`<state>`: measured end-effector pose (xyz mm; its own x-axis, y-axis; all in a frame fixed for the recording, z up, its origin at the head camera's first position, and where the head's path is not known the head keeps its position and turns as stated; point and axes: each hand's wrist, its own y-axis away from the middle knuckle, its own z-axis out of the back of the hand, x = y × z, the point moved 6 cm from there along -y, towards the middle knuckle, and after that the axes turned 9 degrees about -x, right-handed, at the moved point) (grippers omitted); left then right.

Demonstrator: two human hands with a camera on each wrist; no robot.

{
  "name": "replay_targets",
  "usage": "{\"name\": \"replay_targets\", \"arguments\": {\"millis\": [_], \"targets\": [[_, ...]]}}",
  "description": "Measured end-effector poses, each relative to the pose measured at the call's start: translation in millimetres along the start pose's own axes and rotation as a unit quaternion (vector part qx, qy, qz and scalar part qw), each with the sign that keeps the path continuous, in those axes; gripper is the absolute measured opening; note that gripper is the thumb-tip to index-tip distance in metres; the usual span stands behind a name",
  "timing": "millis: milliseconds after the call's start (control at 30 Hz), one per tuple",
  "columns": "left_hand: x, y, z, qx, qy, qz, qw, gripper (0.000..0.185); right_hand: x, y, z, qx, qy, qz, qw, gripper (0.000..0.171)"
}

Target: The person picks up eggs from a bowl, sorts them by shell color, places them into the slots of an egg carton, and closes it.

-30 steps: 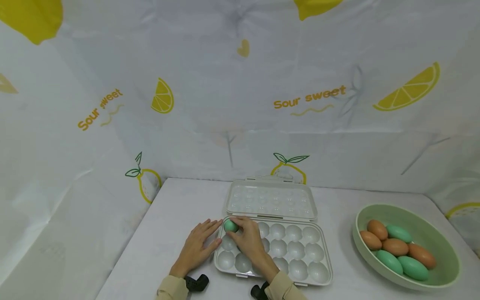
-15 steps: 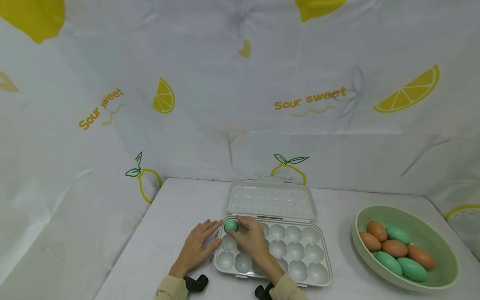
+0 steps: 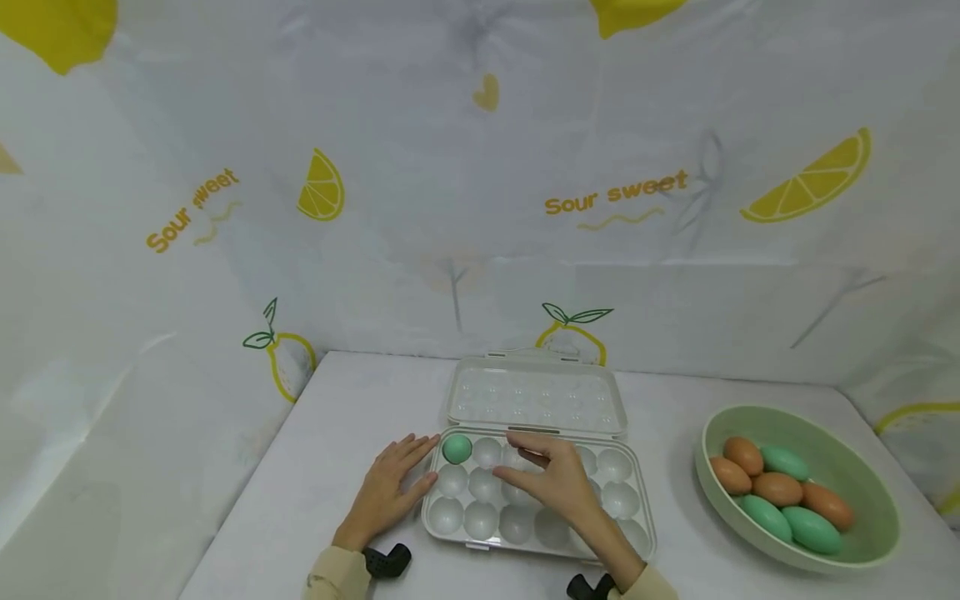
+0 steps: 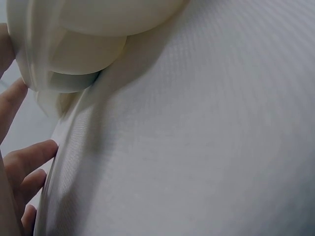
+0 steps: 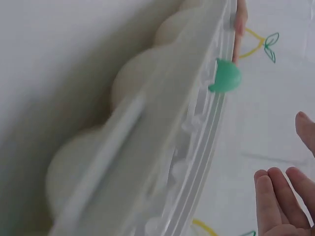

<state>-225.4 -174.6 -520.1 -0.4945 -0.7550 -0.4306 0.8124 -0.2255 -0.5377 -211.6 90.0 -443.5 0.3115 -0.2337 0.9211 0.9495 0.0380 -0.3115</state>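
Observation:
A white plastic egg tray [image 3: 491, 543] with rows of round cups lies on the table, its clear lid [image 3: 536, 396] folded open behind it. One green egg [image 3: 457, 449] sits in the back left cup; it also shows in the right wrist view, where the green egg [image 5: 227, 76] stands up above the rim. My left hand [image 3: 386, 490] is spread at the tray's left edge, fingertips and thumb right at the rim. Over the middle of the tray is my right hand [image 3: 553, 475], thumb and fingers apart with nothing between them.
To the right of the tray stands a light green bowl [image 3: 873, 517] holding several brown and green eggs. A white sheet [image 3: 420, 292] printed with lemons hangs behind the table.
My right hand has let go of the green egg, which stays in the back left cup, and has moved right over the tray. The left hand has kept its place at the edge.

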Motion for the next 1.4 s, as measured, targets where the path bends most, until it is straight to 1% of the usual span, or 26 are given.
{"name": "replay_targets", "arguments": {"millis": [67, 200, 367, 533, 767, 967, 1067, 1200, 1233, 1400], "targets": [[-0.4, -0.4, 0.1, 0.002, 0.002, -0.001, 1.0, 0.055, 0, 4, 20, 0.003, 0.013, 0.004, 1.0, 0.049], [0.4, 0.2, 0.0, 0.004, 0.004, 0.006, 1.0, 0.055, 2, 9, 56, -0.016, 0.032, 0.015, 0.999, 0.047], [1.2, 0.8, -1.1, 0.001, 0.002, 0.007, 1.0, 0.055, 5, 15, 83, -0.039, 0.049, 0.034, 0.997, 0.043], [1.9, 0.1, -1.3, 0.004, 0.003, 0.009, 0.9999, 0.056, 3, 19, 103, -0.049, 0.091, 0.042, 0.994, 0.043], [-0.1, -0.2, 0.7, -0.001, 0.01, 0.006, 0.9999, 0.056, 0, 22, 136, -0.04, 0.144, 0.033, 0.988, 0.04], [-0.7, 0.0, 0.2, 0.0, 0.009, 0.008, 0.9999, 0.055, -1, 28, 180, -0.075, 0.153, 0.059, 0.984, 0.04], [-0.9, 0.1, 0.0, 0.0, 0.005, 0.007, 1.0, 0.055, -7, 32, 205, -0.085, 0.164, 0.044, 0.982, 0.042], [-0.8, 0.5, 0.0, -0.004, 0.0, 0.002, 1.0, 0.054, -18, 39, 233, -0.084, 0.193, 0.01, 0.978, 0.043], [-0.5, 0.6, -0.2, -0.004, 0.001, 0.004, 1.0, 0.055, -20, 41, 241, -0.081, 0.192, 0.001, 0.978, 0.043], [-0.3, 0.8, -1.1, 0.0, 0.006, 0.009, 0.9999, 0.055, -30, 53, 274, -0.08, 0.22, -0.002, 0.972, 0.038]]}}
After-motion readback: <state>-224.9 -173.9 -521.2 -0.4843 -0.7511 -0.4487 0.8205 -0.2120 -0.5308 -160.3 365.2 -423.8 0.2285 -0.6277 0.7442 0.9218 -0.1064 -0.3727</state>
